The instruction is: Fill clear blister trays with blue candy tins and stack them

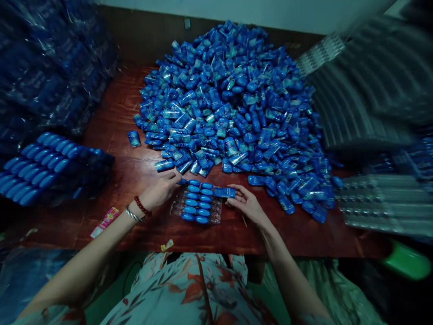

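In front of me lies a clear plastic tray (216,215) with two columns of small blue oval-ended packs (196,203) in it. My right hand (248,204) pinches a flat blue printed pack (224,192) between thumb and fingers at the tray's right side. Across from it, my left hand (162,190) is closed at the upper left corner of the tray. A bit of a blue pack (182,181) shows at its fingertips, the rest hidden. Beyond both hands rises a big heap of the same blue packs (230,104).
Filled trays of blue packs (37,167) are stacked at left, below plastic-wrapped blue bundles (50,58). Empty clear trays (379,203) are piled at right, with more stacked behind (365,85). A pink wrapper (104,222) and a yellow scrap (167,245) lie near the table's front edge.
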Available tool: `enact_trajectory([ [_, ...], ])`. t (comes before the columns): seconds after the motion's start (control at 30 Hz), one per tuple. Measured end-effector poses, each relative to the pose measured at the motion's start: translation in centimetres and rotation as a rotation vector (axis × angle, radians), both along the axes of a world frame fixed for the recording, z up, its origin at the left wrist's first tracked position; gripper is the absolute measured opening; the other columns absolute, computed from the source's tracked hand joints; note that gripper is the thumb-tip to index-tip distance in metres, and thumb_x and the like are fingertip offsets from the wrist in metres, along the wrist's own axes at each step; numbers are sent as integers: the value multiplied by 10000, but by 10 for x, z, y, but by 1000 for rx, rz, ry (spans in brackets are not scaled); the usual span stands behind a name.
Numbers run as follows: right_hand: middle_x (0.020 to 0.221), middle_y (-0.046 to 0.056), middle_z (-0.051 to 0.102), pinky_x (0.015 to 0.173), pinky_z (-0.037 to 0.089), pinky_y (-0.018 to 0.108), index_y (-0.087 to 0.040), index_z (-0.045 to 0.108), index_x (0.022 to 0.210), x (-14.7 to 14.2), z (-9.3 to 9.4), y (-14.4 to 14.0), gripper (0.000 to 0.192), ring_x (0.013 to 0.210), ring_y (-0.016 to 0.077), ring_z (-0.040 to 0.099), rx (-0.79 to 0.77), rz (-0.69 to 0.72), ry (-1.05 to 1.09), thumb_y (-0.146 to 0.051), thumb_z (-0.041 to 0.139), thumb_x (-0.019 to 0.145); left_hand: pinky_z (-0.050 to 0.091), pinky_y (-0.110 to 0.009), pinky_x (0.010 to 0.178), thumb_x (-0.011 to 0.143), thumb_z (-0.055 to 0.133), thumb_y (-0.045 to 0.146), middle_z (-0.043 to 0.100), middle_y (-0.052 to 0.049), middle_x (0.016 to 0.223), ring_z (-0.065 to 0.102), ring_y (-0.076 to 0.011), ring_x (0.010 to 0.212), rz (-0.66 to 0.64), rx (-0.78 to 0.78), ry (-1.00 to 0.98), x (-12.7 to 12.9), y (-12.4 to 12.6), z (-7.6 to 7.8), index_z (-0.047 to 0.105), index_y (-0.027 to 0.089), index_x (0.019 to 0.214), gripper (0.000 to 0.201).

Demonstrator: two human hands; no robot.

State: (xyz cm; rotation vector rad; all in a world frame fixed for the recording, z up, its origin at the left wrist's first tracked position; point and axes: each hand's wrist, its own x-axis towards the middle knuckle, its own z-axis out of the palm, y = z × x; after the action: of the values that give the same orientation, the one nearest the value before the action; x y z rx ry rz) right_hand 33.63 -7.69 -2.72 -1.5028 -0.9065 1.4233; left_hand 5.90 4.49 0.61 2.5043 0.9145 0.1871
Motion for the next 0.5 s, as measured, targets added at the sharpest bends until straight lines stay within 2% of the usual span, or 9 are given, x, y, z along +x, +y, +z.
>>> enact_trajectory([
  [0.07,930,32,652,764,516,303,-201,548,1100,0,-3,-4,504,820,157,636,41,6,-83,-331,721,645,452,-260,660,778,367,22,568,-78,935,568,-170,787,-31,9,69,3,3,4,516,158,928,252],
  [0.2,854,32,659,744,506,311,-203,591,1068,-2,0,-7,362,731,155,614,145,47,-457,-354,635,742,432,-262,636,795,366,37,559,-64,873,548,-167,732,-106,38,141,8,11,11,513,164,888,215],
  [0.27,892,40,662,743,500,316,-206,591,1067,-4,5,-6,332,725,157,609,193,97,-584,-358,600,772,428,-262,634,804,367,44,558,-61,859,543,-166,727,-116,47,141,8,14,11,514,166,873,203],
  [0.43,825,28,649,676,505,298,-195,549,1104,-5,10,-4,366,707,162,605,156,128,-610,-393,567,796,441,-259,671,817,363,36,558,-62,908,556,-163,788,-103,51,54,2,8,3,511,169,925,227],
  [0.5,885,39,647,707,504,305,-200,547,1105,-5,10,-4,339,762,170,609,178,121,-631,-375,546,814,441,-247,676,815,356,17,554,-57,905,559,-156,801,-87,65,11,-1,2,0,514,170,940,253],
])
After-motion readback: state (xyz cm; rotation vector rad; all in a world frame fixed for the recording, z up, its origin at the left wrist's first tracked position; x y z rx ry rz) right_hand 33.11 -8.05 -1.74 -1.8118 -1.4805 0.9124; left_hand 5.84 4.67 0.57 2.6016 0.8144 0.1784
